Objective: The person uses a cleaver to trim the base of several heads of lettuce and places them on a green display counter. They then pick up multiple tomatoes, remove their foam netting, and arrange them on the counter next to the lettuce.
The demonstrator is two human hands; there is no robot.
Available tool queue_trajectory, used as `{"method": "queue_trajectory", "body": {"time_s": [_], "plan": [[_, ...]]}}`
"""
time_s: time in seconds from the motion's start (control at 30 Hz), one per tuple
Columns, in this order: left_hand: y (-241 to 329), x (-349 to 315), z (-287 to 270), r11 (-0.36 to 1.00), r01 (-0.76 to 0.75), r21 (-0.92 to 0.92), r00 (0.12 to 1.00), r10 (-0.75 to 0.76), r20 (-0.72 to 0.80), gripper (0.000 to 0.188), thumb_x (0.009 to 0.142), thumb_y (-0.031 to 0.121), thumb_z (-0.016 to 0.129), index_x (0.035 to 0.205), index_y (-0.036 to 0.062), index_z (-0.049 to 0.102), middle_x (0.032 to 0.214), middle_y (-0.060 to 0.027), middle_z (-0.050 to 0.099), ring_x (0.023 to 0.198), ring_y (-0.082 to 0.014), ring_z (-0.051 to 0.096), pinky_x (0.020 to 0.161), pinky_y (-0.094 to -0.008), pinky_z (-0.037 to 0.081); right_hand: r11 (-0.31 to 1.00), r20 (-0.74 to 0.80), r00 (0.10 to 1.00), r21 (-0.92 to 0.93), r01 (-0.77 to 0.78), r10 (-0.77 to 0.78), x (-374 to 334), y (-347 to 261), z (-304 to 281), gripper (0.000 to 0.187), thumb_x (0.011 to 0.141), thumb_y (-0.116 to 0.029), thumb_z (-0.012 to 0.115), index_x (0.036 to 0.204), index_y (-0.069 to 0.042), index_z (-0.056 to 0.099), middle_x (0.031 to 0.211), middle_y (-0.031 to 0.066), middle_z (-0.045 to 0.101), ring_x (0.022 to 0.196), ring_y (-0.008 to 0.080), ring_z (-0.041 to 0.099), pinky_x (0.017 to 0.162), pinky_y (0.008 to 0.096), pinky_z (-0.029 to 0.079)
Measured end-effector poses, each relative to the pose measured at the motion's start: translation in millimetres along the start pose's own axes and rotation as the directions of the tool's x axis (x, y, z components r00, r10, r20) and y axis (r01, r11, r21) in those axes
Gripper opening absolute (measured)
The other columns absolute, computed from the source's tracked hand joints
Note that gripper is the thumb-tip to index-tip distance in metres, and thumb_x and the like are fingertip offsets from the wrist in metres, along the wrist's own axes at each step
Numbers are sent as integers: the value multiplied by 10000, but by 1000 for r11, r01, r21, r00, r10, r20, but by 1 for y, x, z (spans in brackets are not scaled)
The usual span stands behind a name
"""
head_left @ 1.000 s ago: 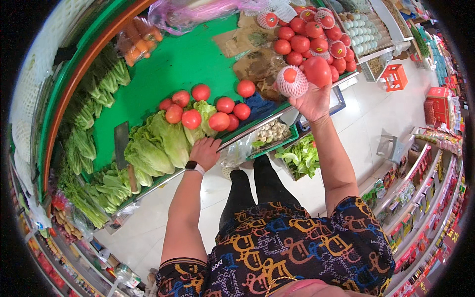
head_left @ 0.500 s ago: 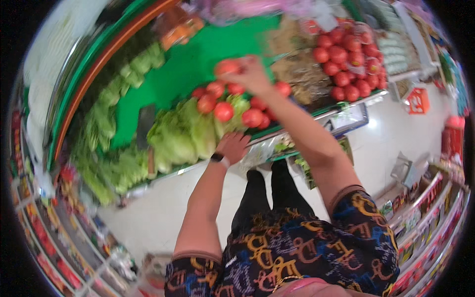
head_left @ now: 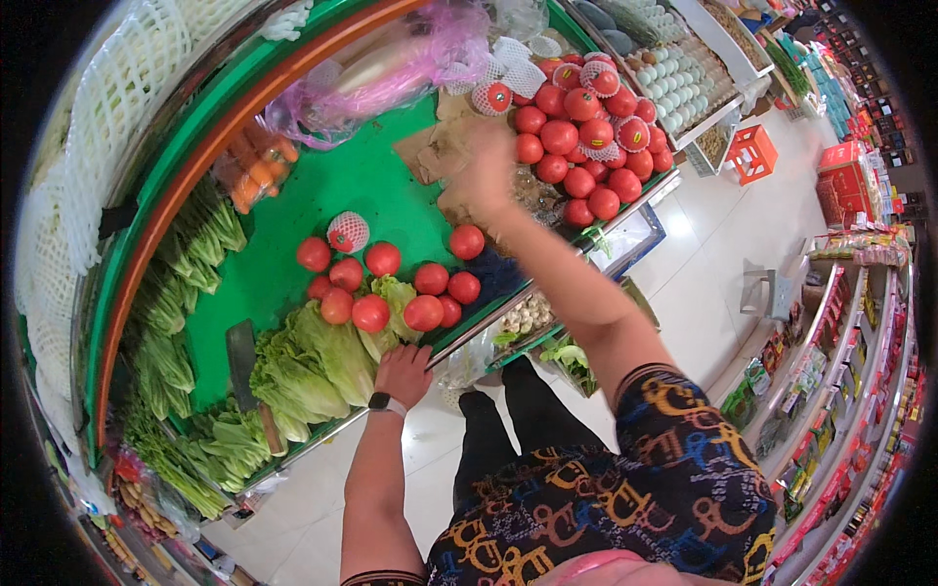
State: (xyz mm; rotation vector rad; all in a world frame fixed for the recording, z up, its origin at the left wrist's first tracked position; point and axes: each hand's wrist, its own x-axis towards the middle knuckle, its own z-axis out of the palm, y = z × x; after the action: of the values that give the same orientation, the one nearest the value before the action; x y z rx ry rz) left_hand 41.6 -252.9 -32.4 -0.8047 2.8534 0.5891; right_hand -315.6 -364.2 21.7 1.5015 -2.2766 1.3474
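Note:
My left hand (head_left: 403, 375) rests on the stand's front rail beside the lettuce (head_left: 318, 354), its fingers stretched out and holding nothing. Above the brown cardboard (head_left: 418, 154), my right hand (head_left: 481, 176) is smeared by motion. Its fingers and anything in them cannot be made out. To its right is a heap of red tomatoes (head_left: 560, 137), some in white foam nets. Several loose tomatoes (head_left: 382, 259) lie on the green surface (head_left: 283, 283) behind and beside the lettuce. Among them sits a fruit in a white foam net (head_left: 348, 232).
A knife (head_left: 241, 366) lies left of the lettuce, near leafy greens (head_left: 230, 449). Bagged carrots (head_left: 256, 176) and a pink plastic bag (head_left: 366, 83) are at the back. Egg trays (head_left: 681, 90) stand right of the heap, with an orange crate (head_left: 752, 154) on the floor beyond.
My right hand has left the loose tomatoes, where it held a red one, and moved right towards the heap. A netted fruit now shows behind the loose tomatoes. The view has shifted.

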Motion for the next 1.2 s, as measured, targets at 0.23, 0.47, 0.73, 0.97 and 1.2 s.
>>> {"method": "queue_trajectory", "body": {"time_s": [0.23, 0.47, 0.73, 0.97, 1.2], "plan": [[-2, 5, -4, 999, -43, 28, 999, 42, 24, 449, 800, 251, 704, 1217, 112, 614, 1055, -91, 636, 1037, -293, 598, 907, -459, 471, 768, -51, 907, -513, -382, 417, 48, 169, -107, 847, 800, -521, 768, 1520, -451, 328, 1463, 206, 413, 1324, 424, 429, 1033, 605, 408], [-1, 2, -4, 999, -26, 40, 998, 24, 53, 447, 808, 249, 696, 1228, 119, 610, 1050, -88, 626, 1050, -291, 589, 913, -461, 465, 728, 15, 969, -663, -176, 248, 26, 168, -101, 799, 810, -622, 715, 1500, -417, 368, 1359, 187, 494, 1265, 437, 489, 959, 585, 480], [1, 6, -7, 999, -28, 21, 999, 27, 44, 440, 810, 246, 680, 1224, 111, 615, 1053, -102, 626, 1047, -304, 594, 924, -463, 464, 799, 55, 956, -564, -208, 287, 31, 184, -109, 667, 845, -645, 652, 1415, -337, 494, 1231, 155, 587, 1066, 386, 643, 805, 514, 565], [1, 3, -1, 999, -9, 34, 999, 8, 34, 430, 802, 238, 676, 1209, 107, 630, 1061, -112, 647, 1059, -306, 599, 918, -466, 472, 950, 69, 985, 261, -169, 156, 38, 66, -52, 622, 870, -493, 726, 1288, -50, 600, 1201, 145, 666, 1065, 280, 657, 905, 419, 529], [-1, 0, -6, 1000, 30, 2, 995, -30, 93, 459, 830, 252, 671, 1265, 120, 604, 1119, -122, 646, 1104, -321, 599, 968, -483, 459, -450, 982, 183, 146, -881, -41, -48, -28, 79, 595, 938, -632, 569, 1191, -95, 614, 982, 124, 678, 796, 246, 665, 699, 431, 559]]}}
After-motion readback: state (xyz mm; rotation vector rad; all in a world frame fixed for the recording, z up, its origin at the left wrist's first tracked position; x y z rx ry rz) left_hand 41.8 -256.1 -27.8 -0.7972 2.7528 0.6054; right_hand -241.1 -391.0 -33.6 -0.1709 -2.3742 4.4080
